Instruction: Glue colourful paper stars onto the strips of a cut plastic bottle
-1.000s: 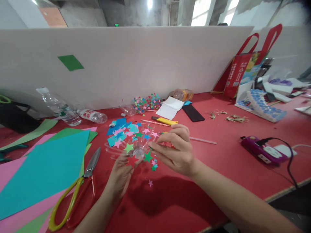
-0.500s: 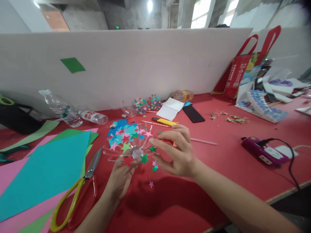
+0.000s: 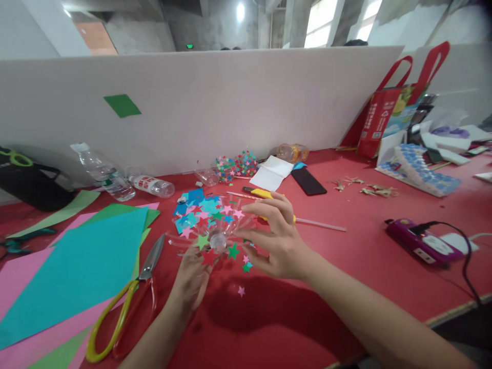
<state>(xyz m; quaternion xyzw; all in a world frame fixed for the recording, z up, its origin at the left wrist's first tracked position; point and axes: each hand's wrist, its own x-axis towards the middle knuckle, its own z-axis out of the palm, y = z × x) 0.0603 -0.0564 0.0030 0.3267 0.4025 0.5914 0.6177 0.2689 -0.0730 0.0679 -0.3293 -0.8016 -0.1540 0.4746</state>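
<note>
My left hand [image 3: 192, 279] holds up a clear plastic bottle piece [image 3: 215, 236] cut into spread strips, with coloured paper stars stuck on the strips. Its fingers pinch the piece near the bottle neck from below. My right hand [image 3: 274, 238] is at the piece's right side, fingers curved and pinching the ends of the strips. Loose paper stars [image 3: 200, 207] in blue, pink, red and green lie on the red table [image 3: 307, 307] just behind the piece. A single pink star [image 3: 241, 290] lies on the table below my hands.
Large scissors [image 3: 126, 302] with yellow and red handles lie left, beside teal, pink and green paper sheets [image 3: 73, 266]. Plastic bottles [image 3: 115, 179], a second star-covered piece [image 3: 234, 165], a notepad [image 3: 271, 173], a phone [image 3: 307, 180] and a purple glue gun [image 3: 418, 242] lie around. A white partition [image 3: 230, 102] runs behind.
The star-covered piece has turned slightly in my left hand. My right hand's fingers have shifted along the strips on its right side. The view has tilted a little.
</note>
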